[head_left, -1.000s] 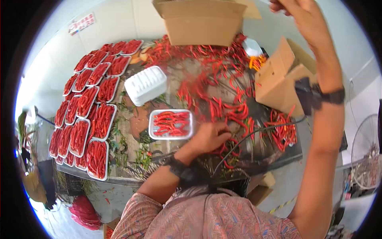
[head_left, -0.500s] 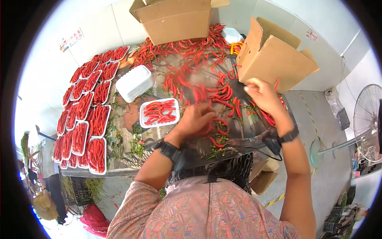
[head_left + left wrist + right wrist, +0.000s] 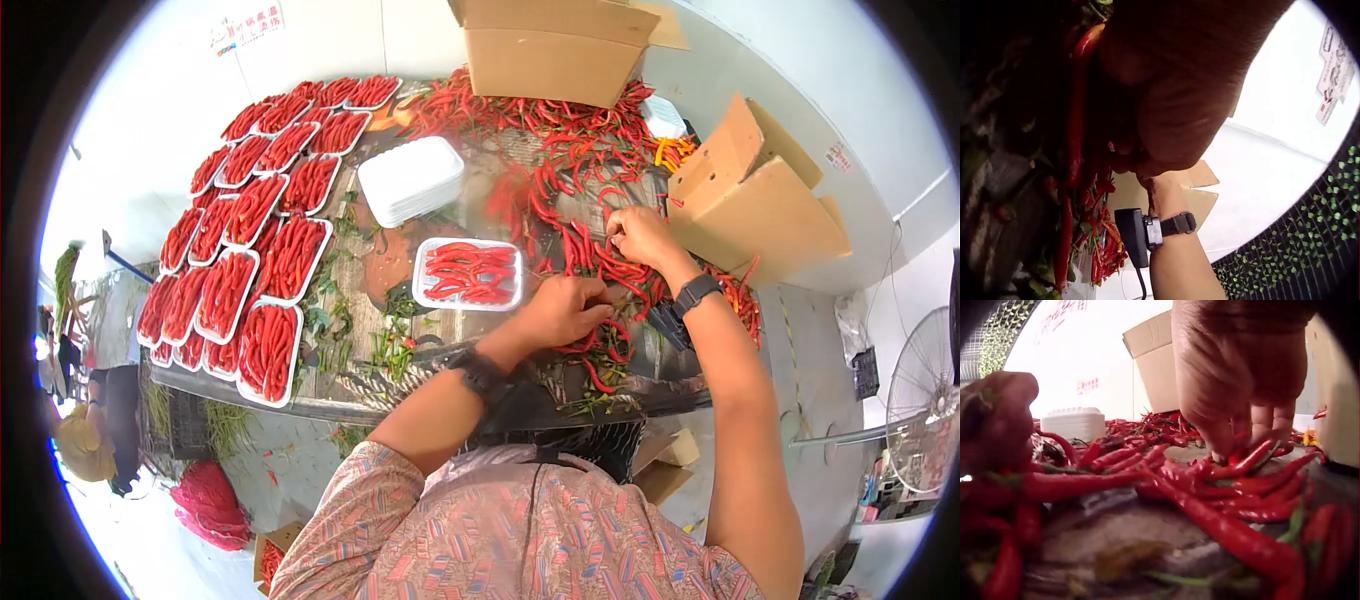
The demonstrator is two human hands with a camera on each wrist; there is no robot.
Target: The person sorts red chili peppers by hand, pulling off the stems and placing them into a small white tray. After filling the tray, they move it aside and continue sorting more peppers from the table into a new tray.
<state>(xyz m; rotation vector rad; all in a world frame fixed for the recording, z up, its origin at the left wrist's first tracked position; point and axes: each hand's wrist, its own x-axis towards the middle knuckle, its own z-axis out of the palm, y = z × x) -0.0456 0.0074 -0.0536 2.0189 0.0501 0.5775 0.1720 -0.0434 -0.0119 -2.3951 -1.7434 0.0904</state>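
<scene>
Loose red chili peppers (image 3: 578, 245) are spread over the worktable. My right hand (image 3: 642, 238) reaches down into them near the cardboard box on the right, and its fingertips pinch a red chili (image 3: 1244, 464) in the right wrist view. Lower and nearer to me, my left hand (image 3: 562, 312) is curled above more chilies, with green stem bits showing at its fingers in the right wrist view. Its grip is dark in the left wrist view, where a long chili (image 3: 1077, 119) runs beside it. Left of that hand lies a white tray (image 3: 420, 290) with a layer of chilies.
Filled chili trays (image 3: 268, 350) cover the left side of the table. A stack of empty white trays (image 3: 412, 180) stands behind the single tray. Cardboard boxes (image 3: 550, 60) stand at the back and at the right (image 3: 755, 195). Green stem scraps (image 3: 392, 352) litter the near edge.
My right hand has come down from high on the right into the chilies. The left hand stays low beside the tray, while the head view has shifted.
</scene>
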